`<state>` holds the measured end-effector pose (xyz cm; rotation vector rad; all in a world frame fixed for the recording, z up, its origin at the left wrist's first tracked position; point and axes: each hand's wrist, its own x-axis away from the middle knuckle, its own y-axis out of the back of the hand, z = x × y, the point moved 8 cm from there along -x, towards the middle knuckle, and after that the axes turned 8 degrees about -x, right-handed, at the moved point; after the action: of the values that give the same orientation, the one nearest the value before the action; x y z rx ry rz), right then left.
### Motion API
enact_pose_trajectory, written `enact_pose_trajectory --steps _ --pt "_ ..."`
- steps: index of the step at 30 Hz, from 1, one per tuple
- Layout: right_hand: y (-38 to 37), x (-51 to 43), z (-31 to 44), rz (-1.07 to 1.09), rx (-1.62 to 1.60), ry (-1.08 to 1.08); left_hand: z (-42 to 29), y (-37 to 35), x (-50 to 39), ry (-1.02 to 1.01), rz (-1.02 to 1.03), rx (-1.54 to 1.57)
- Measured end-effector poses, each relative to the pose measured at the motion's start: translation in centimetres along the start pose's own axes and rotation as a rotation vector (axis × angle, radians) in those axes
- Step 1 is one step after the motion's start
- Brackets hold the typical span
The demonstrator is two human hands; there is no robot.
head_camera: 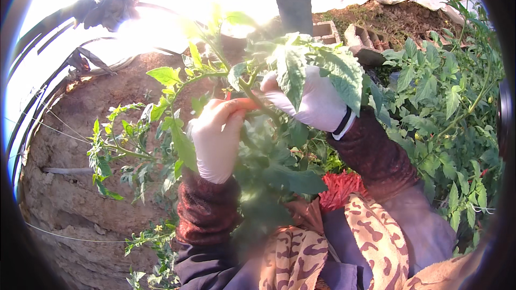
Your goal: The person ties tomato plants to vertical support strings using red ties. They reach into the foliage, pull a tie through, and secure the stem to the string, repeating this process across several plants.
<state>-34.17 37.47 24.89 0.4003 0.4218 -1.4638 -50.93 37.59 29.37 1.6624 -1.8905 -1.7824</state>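
A tomato plant's green stem [262, 104] rises at the middle of the view, with a side branch arching left. My left hand [217, 137], in a thin white glove, is closed beside the stem. A bit of red strip [228, 95] shows above its fingers, and the index fingertip meets the stem. On the stem's other side is my right hand [314, 98], gloved too, with a black band at the wrist. Its fingers curl close to the stem; tomato leaves [292, 72] hide part of them, so what they hold cannot be seen.
A bundle of red strips [342, 189] sits at my waist. Dense tomato plants [435, 121] fill the right side. An earthen wall [92, 201] with thin strings stands left. Ahead are a concrete post [292, 0] and hollow blocks [326, 32] under bright plastic sheeting.
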Motion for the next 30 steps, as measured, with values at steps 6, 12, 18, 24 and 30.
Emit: enact_pose_trajectory --steps 6,12,18,24,30 --pt "-1.7 2.9 2.0 -0.118 0.468 0.399 -2.1 -1.2 1.2 -0.104 0.029 -0.010" --pt "0.1 3.0 0.2 -0.275 0.281 0.308 -1.7 -1.2 1.1 0.089 0.063 0.050" --pt "1.7 4.3 -2.3 -0.380 -0.159 0.025 -2.4 -1.1 0.4 -0.206 0.143 -0.504" --pt "2.5 5.6 -0.2 -0.426 0.098 0.158 -5.5 -0.6 0.9 -0.306 0.114 -0.311" --pt "3.0 6.6 -0.7 -0.442 -0.061 0.056 -5.8 -3.0 0.5 -0.202 0.257 0.420"
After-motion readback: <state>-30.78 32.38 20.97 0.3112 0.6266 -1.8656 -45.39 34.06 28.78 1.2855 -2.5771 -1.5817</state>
